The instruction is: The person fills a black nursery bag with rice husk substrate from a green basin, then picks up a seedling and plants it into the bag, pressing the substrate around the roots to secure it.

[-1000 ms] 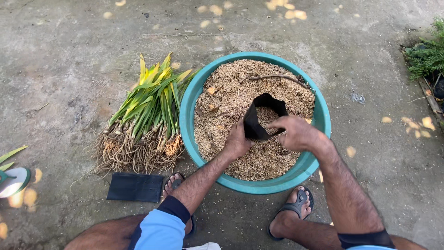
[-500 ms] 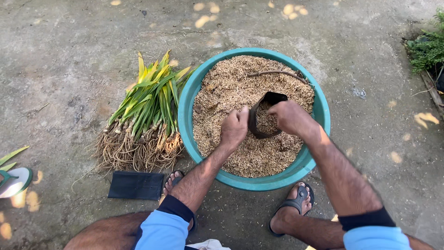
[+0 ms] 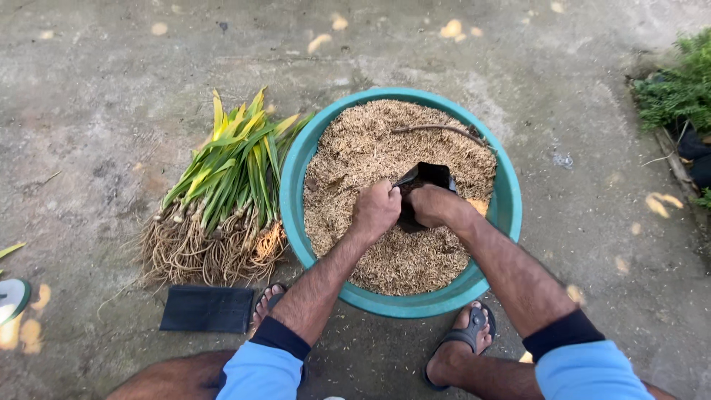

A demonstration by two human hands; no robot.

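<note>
Both hands have dropped lower, the left hand (image 3: 376,210) and right hand (image 3: 432,204) now clenched on the small black plastic bag (image 3: 424,180), holding its mouth open against the husk-filled teal basin (image 3: 509,215).

The ground (image 3: 111,111) is grey, rough concrete with small yellow bits scattered on it. A big teal tub (image 3: 511,215) sits in the middle, a bunch of green plants with roots (image 3: 222,200) lies at its 9 o'clock, and a flat black bag (image 3: 207,309) lies at its 8 o'clock. Two feet in sandals (image 3: 466,344) stand at its 6 o'clock, and green bushes (image 3: 678,85) grow at 2 o'clock.
</note>
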